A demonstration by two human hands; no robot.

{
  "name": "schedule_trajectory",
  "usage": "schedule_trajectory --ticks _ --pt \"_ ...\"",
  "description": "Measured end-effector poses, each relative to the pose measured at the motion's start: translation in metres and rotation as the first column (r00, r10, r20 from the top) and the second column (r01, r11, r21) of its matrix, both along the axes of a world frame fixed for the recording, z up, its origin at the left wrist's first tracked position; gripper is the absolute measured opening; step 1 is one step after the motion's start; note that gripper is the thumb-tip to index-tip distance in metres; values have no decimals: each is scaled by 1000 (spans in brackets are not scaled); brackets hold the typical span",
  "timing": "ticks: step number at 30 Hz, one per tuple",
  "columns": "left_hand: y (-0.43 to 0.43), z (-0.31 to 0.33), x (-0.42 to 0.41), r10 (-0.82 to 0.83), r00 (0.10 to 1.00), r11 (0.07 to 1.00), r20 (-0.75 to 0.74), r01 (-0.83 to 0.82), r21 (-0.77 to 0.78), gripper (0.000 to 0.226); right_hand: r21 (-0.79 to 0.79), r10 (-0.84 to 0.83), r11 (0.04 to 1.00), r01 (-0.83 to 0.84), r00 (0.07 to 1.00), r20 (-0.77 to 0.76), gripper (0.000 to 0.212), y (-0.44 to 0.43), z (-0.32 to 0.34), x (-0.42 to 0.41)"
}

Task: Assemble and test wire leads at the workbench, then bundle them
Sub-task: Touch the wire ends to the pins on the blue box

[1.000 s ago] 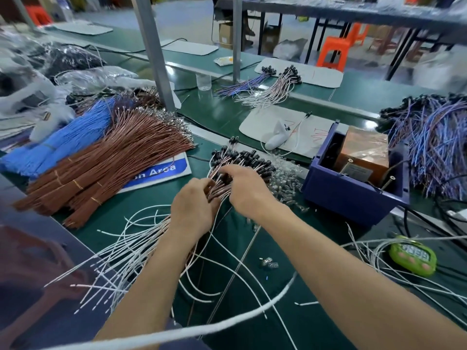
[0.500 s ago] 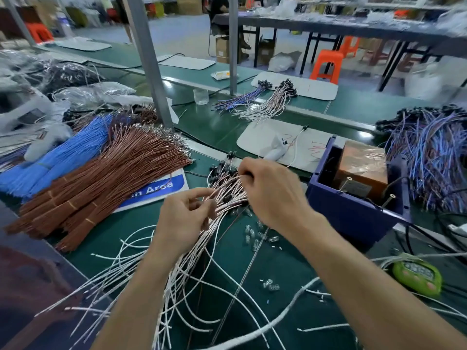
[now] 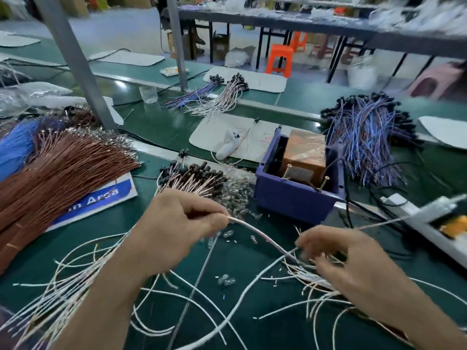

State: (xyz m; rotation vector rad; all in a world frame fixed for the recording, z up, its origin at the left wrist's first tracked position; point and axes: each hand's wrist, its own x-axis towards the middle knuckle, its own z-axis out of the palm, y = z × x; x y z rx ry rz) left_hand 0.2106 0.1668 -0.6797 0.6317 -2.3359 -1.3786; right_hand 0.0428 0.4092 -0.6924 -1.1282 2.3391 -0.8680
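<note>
Fingers of the left hand [image 3: 177,228] pinch a white wire [image 3: 257,233] just above the table [image 3: 113,223], the right hand [image 3: 353,263] curling at its far end, grip too blurred to tell; a slow pull should free it untangled.

Matt green bench mat [image 3: 113,223], glossy plastic-sheathed wires [image 3: 253,229], blue plastic bin [image 3: 290,200]

Workshop odds and ends around the green counter [image 3: 164,127]

An orange stool [image 3: 279,59] stands on the floor at upper centre, with cardboard boxes [image 3: 221,48] to its left and a pink stool [image 3: 434,80] at far right. Two grey posts [image 3: 75,64] rise from the counter. A clear plastic cup [image 3: 148,94] sits between them, and a blue-and-white sign [image 3: 101,198] lies at left.
</note>
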Motion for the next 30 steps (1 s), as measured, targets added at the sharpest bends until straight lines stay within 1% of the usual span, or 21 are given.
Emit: schedule_trajectory --ticks 1,2,4,6,7,8,11,12,14,16,21,23,25,27,28,30 --pt "9 2 -7 -87 996 996 19 87 -24 21 24 39 999 -40 998 42 48 5 2 0" --pt "18 4 -15 -154 988 987 25 155 -49 18 -5 73 997 -73 989 132 48 7 5 3" --pt "33 6 -29 -243 970 965 -6 241 -106 11 -172 144 981 -86 922 360 35 0 10 14" --pt "45 6 -41 -310 948 939 -68 294 -181 8 -341 137 940 30 880 455 19 -11 15 23" --pt "49 5 -46 -323 941 935 -101 301 -186 7 -386 103 916 104 872 478 14 -14 18 24" --pt "50 4 -50 -318 939 942 -132 297 -159 8 -408 65 898 166 865 497 13 -16 19 23" --pt "47 -6 -57 -244 955 970 -166 243 -27 8 -400 -106 861 313 881 461 15 -9 18 9" --pt "44 -10 -58 -218 964 975 -153 222 12 8 -412 -165 834 367 879 448 14 -5 17 4" --pt "38 -16 -60 -178 976 976 -126 191 105 11 -452 -237 763 462 851 469 12 5 17 -3" --pt "33 -22 -60 -143 983 966 -113 163 202 16 -464 -295 724 511 837 461 13 19 16 -12" --pt "32 -40 -60 -49 996 920 -72 73 386 15 -439 -427 682 585 806 410 20 59 10 -35" --pt "35 -43 -61 17 995 860 -100 37 508 11 -442 -461 654 614 787 411 21 72 7 -41" --pt "39 -47 -64 76 987 767 -144 35 641 19 -447 -473 653 611 790 389 20 80 4 -45" --pt "44 -48 -68 116 976 687 -184 55 725 18 -440 -461 668 600 798 389 10 83 3 -45" --pt "46 -49 -69 133 970 651 -204 70 756 17 -426 -452 676 600 796 403 11 84 3 -44" --pt "49 -49 -70 192 952 565 -239 92 820 18 -365 -456 705 608 783 423 30 85 -1 -44"
